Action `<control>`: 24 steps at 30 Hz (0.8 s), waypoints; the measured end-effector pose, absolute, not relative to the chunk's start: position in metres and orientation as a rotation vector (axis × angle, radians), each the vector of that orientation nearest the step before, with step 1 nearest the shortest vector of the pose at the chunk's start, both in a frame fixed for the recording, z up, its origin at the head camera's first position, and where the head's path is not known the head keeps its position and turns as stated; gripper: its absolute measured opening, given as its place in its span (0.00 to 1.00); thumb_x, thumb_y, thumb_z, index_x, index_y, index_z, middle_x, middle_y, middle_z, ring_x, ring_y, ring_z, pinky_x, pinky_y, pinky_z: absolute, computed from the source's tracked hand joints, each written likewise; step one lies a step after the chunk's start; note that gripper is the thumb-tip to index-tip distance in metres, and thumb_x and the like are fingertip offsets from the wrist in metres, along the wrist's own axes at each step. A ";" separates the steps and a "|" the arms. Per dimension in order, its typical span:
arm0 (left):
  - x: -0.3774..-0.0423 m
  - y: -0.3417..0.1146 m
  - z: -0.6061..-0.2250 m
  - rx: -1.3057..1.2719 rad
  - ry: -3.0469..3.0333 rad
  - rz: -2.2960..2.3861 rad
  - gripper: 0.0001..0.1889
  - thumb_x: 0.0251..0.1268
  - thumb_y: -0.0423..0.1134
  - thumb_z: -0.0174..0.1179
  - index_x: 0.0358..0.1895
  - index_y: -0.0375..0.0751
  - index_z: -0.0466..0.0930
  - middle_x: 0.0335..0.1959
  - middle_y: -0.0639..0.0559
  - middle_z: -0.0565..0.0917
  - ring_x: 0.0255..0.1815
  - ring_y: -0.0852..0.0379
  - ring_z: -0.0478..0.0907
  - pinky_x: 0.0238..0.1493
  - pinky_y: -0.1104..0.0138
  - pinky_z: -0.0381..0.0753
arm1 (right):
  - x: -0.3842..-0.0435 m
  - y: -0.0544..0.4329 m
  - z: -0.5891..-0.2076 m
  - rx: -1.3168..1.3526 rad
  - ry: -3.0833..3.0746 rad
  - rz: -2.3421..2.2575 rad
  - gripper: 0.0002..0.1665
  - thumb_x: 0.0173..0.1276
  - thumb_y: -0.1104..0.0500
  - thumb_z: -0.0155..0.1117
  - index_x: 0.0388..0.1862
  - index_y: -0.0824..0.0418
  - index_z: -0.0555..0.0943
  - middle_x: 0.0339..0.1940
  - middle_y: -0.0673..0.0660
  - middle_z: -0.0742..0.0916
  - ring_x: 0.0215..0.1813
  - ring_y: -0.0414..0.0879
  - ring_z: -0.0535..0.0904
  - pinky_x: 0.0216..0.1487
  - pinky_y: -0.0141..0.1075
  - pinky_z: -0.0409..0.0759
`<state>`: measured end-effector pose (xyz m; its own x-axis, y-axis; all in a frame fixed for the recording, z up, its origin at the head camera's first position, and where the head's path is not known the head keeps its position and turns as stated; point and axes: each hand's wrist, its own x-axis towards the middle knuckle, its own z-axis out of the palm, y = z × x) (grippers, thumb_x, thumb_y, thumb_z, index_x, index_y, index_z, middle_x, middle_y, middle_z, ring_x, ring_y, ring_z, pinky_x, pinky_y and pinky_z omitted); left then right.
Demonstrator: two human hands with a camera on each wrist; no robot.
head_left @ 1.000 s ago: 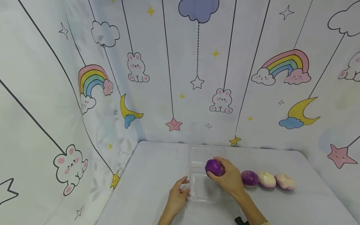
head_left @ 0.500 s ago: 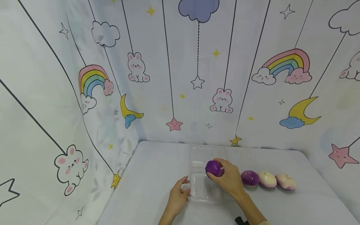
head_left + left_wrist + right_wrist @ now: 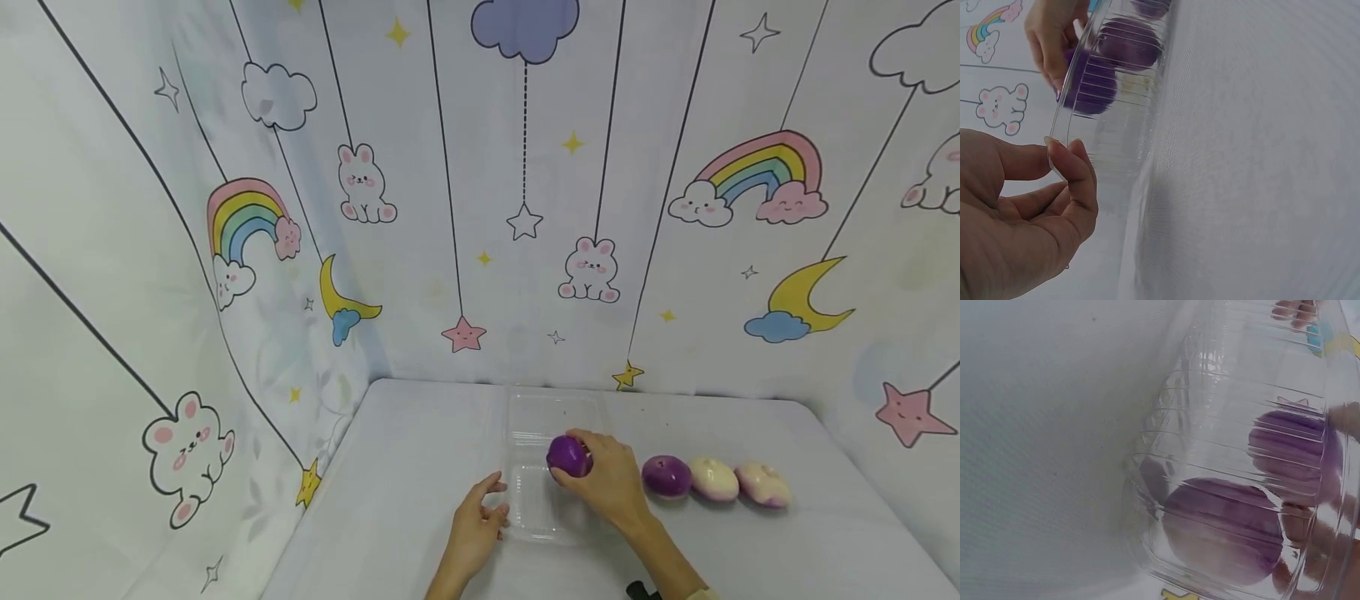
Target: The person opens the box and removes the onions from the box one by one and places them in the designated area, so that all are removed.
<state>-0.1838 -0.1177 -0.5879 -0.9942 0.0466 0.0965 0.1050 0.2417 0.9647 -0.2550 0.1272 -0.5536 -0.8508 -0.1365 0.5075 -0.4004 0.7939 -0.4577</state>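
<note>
My right hand (image 3: 611,479) grips a glossy round purple vegetable (image 3: 567,456), onion-like in shape, over a clear plastic box (image 3: 532,504). In the left wrist view this vegetable (image 3: 1091,87) shows through the ribbed box wall. Beside it in the box is a second purple one (image 3: 1129,44), also seen in the right wrist view (image 3: 1222,531); my right hand hides it from the head view. With thumb and index finger, my left hand (image 3: 474,527) pinches the box's rim at its left side; the left wrist view shows this pinch (image 3: 1054,150) closely.
To the right of the box stand three similar vegetables in a row: a purple one (image 3: 666,477), a cream one (image 3: 714,478) and another cream one (image 3: 763,485) with purple edges. A small black object (image 3: 642,590) lies by my right forearm. A patterned curtain (image 3: 420,208) borders the white table.
My right hand has come slightly lower and nearer with the purple vegetable. My left hand stays at the box's left side, and the row of vegetables stays put.
</note>
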 end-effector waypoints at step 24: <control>-0.179 -0.117 -0.584 -0.137 -2.409 -1.931 0.29 0.73 0.27 0.61 0.75 0.34 0.68 0.64 0.37 0.79 0.33 0.58 0.83 0.28 0.70 0.85 | -0.261 0.122 -0.565 0.431 -2.535 0.724 0.39 0.46 0.42 0.89 0.56 0.53 0.85 0.52 0.56 0.87 0.52 0.55 0.85 0.60 0.59 0.76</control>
<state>-0.1794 -0.1174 -0.5843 -0.9948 0.0369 0.0951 0.1009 0.2154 0.9713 -0.2610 0.1223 -0.5648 -0.8423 -0.1672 0.5124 -0.4125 0.8118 -0.4132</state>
